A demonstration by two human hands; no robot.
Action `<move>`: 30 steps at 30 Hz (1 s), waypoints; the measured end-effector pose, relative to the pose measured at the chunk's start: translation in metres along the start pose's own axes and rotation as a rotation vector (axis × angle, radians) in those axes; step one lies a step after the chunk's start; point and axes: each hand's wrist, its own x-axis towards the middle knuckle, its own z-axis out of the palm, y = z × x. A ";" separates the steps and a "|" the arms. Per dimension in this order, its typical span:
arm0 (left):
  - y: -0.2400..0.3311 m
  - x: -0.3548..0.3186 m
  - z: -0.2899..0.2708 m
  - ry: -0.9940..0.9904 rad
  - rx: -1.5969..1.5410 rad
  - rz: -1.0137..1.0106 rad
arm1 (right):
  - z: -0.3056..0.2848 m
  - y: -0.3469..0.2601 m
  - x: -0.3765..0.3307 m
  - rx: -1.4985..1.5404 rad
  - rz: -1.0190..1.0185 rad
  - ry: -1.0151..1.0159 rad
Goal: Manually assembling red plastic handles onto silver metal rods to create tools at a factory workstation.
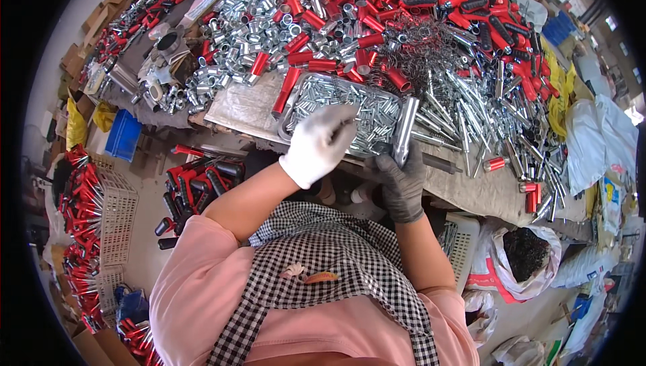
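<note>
My left hand [319, 142], in a white glove, hovers over the near left part of a clear tray [288, 111]. Its fingers are curled together, and what they may hold is hidden. Small silver metal pins [377, 107] fill the tray. In a dark grey glove, my right hand [402, 181] grips a shiny metal tube [408, 120] at the table's front edge. The tube stands tilted, its upper end pointing away from me beside the tray's right side. Thin metal rods [464, 120] lie loose to the right of the tube.
Short silver sleeves [235, 26], red tubes [316, 19], wire springs [424, 46] and red-and-black handled tools [498, 22] are heaped across the table. Crates of red tools [120, 214] stand on the floor at left. An open sack [525, 258] of dark bits stands at right.
</note>
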 end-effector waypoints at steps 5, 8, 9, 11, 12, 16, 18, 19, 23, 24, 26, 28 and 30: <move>0.004 -0.005 -0.003 -0.086 0.261 0.013 | -0.017 -0.001 0.012 -0.996 -0.755 0.039; -0.004 0.018 -0.028 -0.790 0.103 -0.272 | -0.017 -0.011 0.028 -1.133 -1.079 -0.093; -0.017 0.021 -0.033 -0.668 -0.225 0.033 | -0.017 -0.012 0.031 -1.194 -1.129 -0.125; -0.037 0.015 -0.049 -0.515 -0.398 0.251 | -0.010 -0.016 0.036 -1.250 -1.151 -0.184; -0.040 0.012 -0.048 -0.510 -0.393 0.251 | -0.007 -0.016 0.038 -1.247 -1.155 -0.189; -0.037 0.009 -0.046 -0.349 -0.259 0.383 | 0.001 0.001 0.055 -1.220 -0.793 -0.064; -0.020 0.010 -0.051 -0.428 -0.618 -0.863 | -0.002 0.005 0.073 -1.404 -0.419 0.087; -0.026 0.006 -0.050 -0.408 -0.581 -0.764 | -0.004 0.008 0.083 -1.388 -0.349 0.047; -0.033 0.000 -0.057 -0.352 -0.479 -0.605 | -0.020 0.000 0.075 -1.195 -0.487 -0.007; -0.030 0.002 -0.063 -0.336 -0.444 -0.589 | -0.028 -0.008 0.070 -1.200 -0.515 -0.065; -0.037 0.000 -0.069 -0.311 -0.462 -0.545 | -0.022 -0.038 0.045 -1.150 -0.280 -0.138; -0.034 0.002 -0.072 -0.377 -0.575 -0.511 | -0.033 -0.050 0.024 -1.151 -0.369 -0.262; -0.031 0.003 -0.067 -0.485 -0.638 -0.560 | -0.040 -0.054 0.008 -1.110 -0.367 -0.284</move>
